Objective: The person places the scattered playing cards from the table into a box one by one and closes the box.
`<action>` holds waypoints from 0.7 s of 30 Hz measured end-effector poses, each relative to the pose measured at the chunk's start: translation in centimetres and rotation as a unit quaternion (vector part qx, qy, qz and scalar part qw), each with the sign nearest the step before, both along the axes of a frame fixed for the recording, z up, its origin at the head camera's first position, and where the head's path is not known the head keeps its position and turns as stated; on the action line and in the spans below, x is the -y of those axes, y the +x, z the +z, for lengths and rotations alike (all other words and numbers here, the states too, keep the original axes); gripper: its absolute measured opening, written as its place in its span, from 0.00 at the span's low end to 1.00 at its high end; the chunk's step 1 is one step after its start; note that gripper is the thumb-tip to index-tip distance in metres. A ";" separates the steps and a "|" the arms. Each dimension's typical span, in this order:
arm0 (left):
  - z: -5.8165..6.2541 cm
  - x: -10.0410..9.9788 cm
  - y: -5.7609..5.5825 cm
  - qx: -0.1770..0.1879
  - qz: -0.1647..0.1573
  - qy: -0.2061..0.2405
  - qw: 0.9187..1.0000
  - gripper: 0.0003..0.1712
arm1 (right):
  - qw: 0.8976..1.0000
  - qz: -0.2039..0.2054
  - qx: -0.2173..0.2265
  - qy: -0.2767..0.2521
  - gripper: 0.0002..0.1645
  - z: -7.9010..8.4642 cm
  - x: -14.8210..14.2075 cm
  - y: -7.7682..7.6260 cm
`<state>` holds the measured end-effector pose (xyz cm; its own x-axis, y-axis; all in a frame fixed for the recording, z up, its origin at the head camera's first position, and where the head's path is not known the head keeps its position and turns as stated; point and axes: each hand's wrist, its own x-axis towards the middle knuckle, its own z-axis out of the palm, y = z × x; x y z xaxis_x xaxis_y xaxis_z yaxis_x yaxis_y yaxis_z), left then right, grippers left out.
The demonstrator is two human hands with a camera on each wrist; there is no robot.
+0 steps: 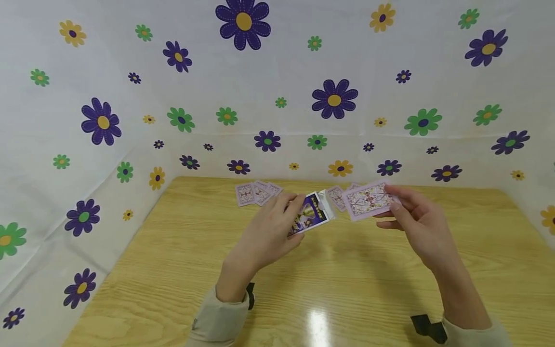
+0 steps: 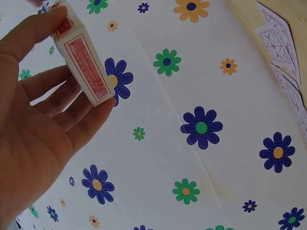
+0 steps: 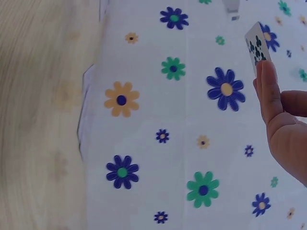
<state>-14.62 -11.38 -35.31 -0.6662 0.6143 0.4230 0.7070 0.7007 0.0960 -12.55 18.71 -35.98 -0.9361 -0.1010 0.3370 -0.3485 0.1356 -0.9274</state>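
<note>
My left hand (image 1: 266,231) grips a playing card box (image 1: 311,214) with a dark blue and purple front. A pale flap stands out at the box's right end. From the left wrist view, the box (image 2: 87,67) shows white sides with red printed panels between thumb and fingers. My right hand (image 1: 422,229) pinches a playing card (image 1: 368,201) by its right edge, just right of the box and apart from it. Its patterned back faces the head camera. Black pips on the card's face (image 3: 257,45) appear in the right wrist view; how many cards are pinched I cannot tell.
Several patterned cards (image 1: 245,194) lie overlapping face down at the back left of the wooden table (image 1: 182,270). More face-down cards (image 1: 336,197) lie behind the box and the held card, partly hidden. A flower-print cloth (image 1: 286,72) hangs behind and beside the table.
</note>
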 end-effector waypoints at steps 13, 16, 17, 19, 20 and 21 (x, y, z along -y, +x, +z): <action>-0.1 -0.6 0.7 -0.028 -0.030 -0.005 0.999 0.40 | 0.989 -0.004 -0.119 0.086 0.25 0.7 1.9 1.4; -0.1 -0.7 0.8 -0.031 -0.036 -0.003 0.999 0.40 | 0.987 -0.008 -0.129 0.099 0.25 0.6 1.8 1.5; -0.1 -0.7 0.8 -0.031 -0.037 -0.002 0.999 0.40 | 0.986 -0.009 -0.130 0.101 0.25 0.6 1.8 1.5; -0.2 -0.8 0.8 -0.033 -0.039 -0.002 0.999 0.40 | 0.986 -0.010 -0.132 0.106 0.25 0.6 1.8 1.5; -0.2 -0.8 0.8 -0.034 -0.040 -0.002 0.999 0.40 | 0.985 -0.010 -0.132 0.107 0.24 0.6 1.7 1.5; -0.2 -0.8 0.9 -0.035 -0.041 -0.002 0.999 0.40 | 0.985 -0.010 -0.132 0.108 0.24 0.5 1.7 1.5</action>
<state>-13.76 -10.55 -35.54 -0.5824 0.6673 0.4642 0.7666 0.6408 0.0408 -11.05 17.01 -35.47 -0.8209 -0.1786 0.5424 -0.5694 0.3288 -0.7535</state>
